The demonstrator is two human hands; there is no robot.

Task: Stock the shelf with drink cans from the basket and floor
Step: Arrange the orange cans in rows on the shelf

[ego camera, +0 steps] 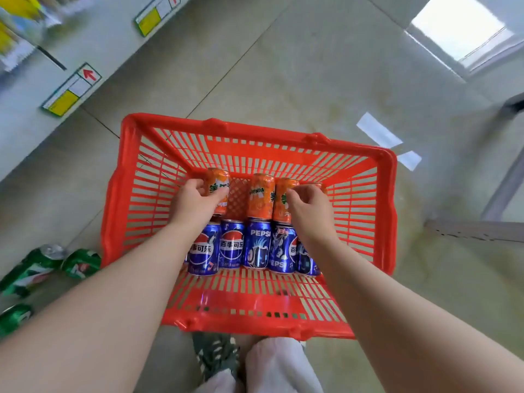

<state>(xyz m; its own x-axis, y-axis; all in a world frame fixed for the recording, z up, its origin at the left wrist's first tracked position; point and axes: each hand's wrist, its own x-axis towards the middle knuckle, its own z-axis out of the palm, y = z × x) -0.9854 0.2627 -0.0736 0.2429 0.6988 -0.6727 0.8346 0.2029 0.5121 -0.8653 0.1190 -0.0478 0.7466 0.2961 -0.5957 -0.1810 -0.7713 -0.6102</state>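
- Shelf (113, 52) runs up and left of the basket (113, 208); its edge carries price tags (71, 89) with a yellow block and a red arrow. The print on them is too blurred to read.
- Green cans (82, 263) lie on their sides on the floor just left of the basket; I can't read their labels.
- Left hand (195, 201) is down inside the basket, fingers and thumb wrapped round the left orange can (219, 177), which bears green Chinese characters.
- Mid can (261, 197), orange and upright, stands at the basket's middle and reads "MIRINDA".
- Pepsi cans (258, 242), five blue ones, stand in a row on the near side of the orange row, touching it. They read "PEPSI" and "百事可乐"; both forearms cross over the end ones.
- Right hand (309, 211) is curled over the end can (320, 186), the last orange one, hiding all but a sliver, with the thumb against the orange can next to it.
- Paper strips (378, 130), white, lie on the tiles just past the basket's far right corner.
- A camouflage shoe (215, 353) and a white trouser leg (278, 364) stand right at the basket's near wall.
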